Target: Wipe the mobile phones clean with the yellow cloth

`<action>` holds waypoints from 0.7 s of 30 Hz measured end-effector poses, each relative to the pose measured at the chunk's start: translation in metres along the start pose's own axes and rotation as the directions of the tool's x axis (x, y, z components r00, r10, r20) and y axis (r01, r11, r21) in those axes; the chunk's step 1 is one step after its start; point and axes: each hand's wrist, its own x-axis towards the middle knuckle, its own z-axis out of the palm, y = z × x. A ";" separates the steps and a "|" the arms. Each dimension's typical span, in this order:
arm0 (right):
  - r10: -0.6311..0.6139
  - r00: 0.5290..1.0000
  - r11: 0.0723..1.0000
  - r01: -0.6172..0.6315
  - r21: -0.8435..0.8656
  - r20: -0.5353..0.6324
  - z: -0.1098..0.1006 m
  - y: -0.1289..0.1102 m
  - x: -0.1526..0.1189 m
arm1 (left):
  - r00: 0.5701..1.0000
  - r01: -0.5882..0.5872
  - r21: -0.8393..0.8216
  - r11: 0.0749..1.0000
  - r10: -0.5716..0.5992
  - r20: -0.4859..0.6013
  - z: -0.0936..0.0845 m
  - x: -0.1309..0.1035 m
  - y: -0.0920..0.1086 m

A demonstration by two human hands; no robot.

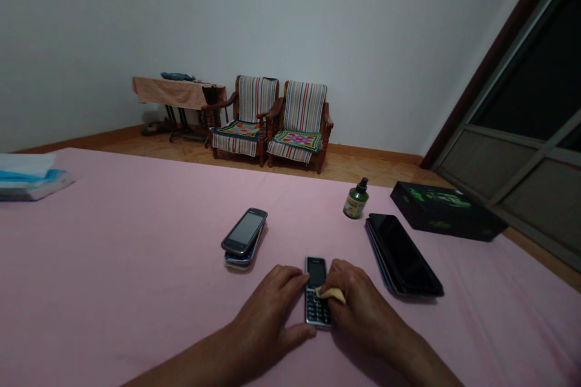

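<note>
On the pink sheet [136,266], close in front of the person, lies a keypad phone [313,307], face up, its screen end pointing away. The left hand [272,302] is loosely open beside it: fingertips at the upper left edge, thumb down near the bottom corner, a brace rather than a clutch. And across from it, the right hand [358,299] is curled closed, pinching a small yellow cloth [336,294] against the phone's face, just around the line between screen and keys!

Now, the feel of it. This phone should be light, easily lifted by one hand, and its shell looks stiff, with no bend to fear. The shiny rim may well be slick, though, and on fabric so light a body could skid under a firm push, so that brace at the left edge looks well placed. The best hold? Both long sides, about halfway down, fingers off the glass; the screen is likely the fragile part, while the keys would probably give a little under pressure.

The cloth is another matter: soft, limp, next to weightless, best bunched between thumb and fingers, with a flap spilling out at the right just as it does here.
</note>
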 end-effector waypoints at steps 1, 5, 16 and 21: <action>0.005 1.000 1.000 -0.005 -0.010 0.010 -0.001 0.001 0.000 | 1.000 0.004 0.000 1.000 -0.004 0.001 0.000 0.000 0.000; 0.031 0.999 0.999 -0.030 -0.035 0.023 -0.005 0.002 0.001 | 1.000 0.012 0.002 1.000 -0.012 -0.003 0.000 0.000 0.001; 0.061 0.997 0.996 -0.063 0.063 0.045 -0.005 0.002 -0.002 | 1.000 -0.012 0.005 1.000 0.012 0.011 -0.002 0.001 0.001; 0.051 0.994 0.992 -0.061 0.110 0.094 -0.008 0.003 -0.005 | 0.999 -0.042 0.022 0.999 0.042 0.013 0.000 0.000 -0.003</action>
